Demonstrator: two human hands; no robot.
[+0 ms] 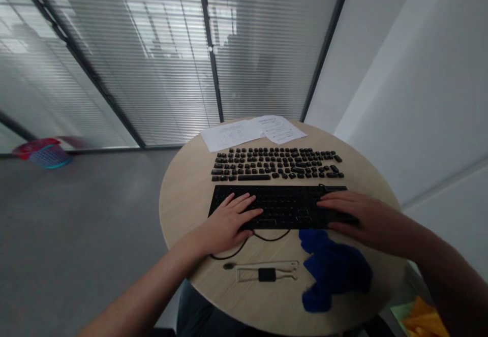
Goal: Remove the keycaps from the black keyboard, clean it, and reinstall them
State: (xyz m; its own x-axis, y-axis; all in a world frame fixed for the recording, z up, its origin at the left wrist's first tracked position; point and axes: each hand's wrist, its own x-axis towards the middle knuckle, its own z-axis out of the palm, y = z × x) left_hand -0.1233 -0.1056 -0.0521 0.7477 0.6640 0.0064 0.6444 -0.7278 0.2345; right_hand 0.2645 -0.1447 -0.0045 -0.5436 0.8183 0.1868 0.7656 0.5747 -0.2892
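Note:
A black keyboard base point(282, 200), its keycaps off, lies across the round table. My left hand point(229, 220) rests on its left part with fingers spread over the surface and thumb by the front edge. At the right end lies my right hand point(354, 217), fingers stretched across the top and thumb apart near the front edge; nothing shows held in it. Behind the base, loose black keycaps point(278, 164) are laid out in keyboard-like rows. In front are a wire keycap puller point(267, 274) with a black middle, a thin tool point(263, 264) with a dark tip, and a crumpled blue cloth point(331, 268).
Printed papers point(236, 133) lie at the back of the wooden table point(173, 194). A black cable point(270, 239) loops before the keyboard base. A red-and-blue basket point(49, 154) stands on the floor at left. Yellow material point(421, 316) shows low at right. Glass with blinds is behind.

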